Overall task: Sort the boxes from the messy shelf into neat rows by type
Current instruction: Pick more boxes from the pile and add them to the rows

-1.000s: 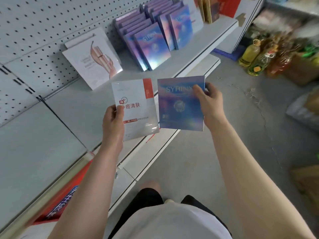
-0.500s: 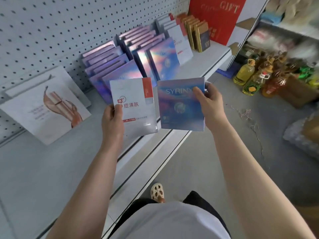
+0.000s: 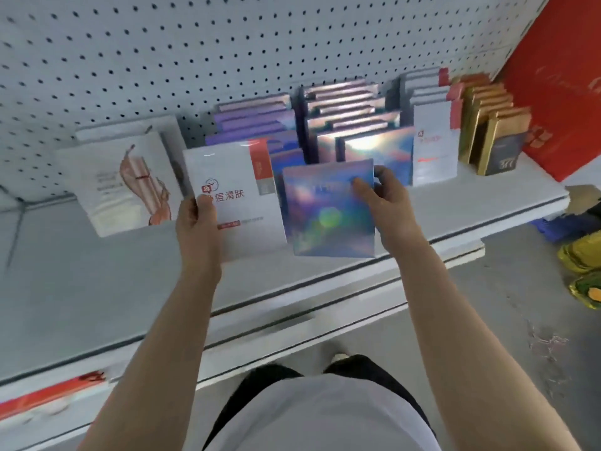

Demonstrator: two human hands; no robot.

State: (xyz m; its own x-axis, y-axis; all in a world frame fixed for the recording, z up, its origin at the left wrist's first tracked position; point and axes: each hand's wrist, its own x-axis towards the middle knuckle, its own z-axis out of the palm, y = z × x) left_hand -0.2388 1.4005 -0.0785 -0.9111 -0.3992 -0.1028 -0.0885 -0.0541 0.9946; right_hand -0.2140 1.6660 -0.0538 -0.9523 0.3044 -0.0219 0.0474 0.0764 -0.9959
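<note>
My left hand (image 3: 198, 222) grips a white box with a red stripe (image 3: 237, 196) by its lower left edge. My right hand (image 3: 390, 206) pinches a shiny blue holographic box (image 3: 325, 213) at its right edge, thumb on the front. Both boxes are held upright above the grey shelf (image 3: 97, 271), in front of the rows. Behind them stand rows of purple boxes (image 3: 253, 118) and holographic boxes (image 3: 357, 125). A row of white red-striped boxes (image 3: 434, 148) stands further right, then gold boxes (image 3: 494, 135). White boxes with a pink-brown picture (image 3: 123, 183) lean at the left.
A pegboard wall (image 3: 195, 43) backs the shelf. A big red gift box (image 3: 559, 92) stands at the far right. A lower shelf (image 3: 292, 307) juts out below. Oil bottles (image 3: 582, 255) sit on the floor at the right edge. A red box (image 3: 48, 398) lies low left.
The view has swung to face the shelf head-on. Both hands have carried their boxes forward, close in front of the rows; the holographic box now catches glare.
</note>
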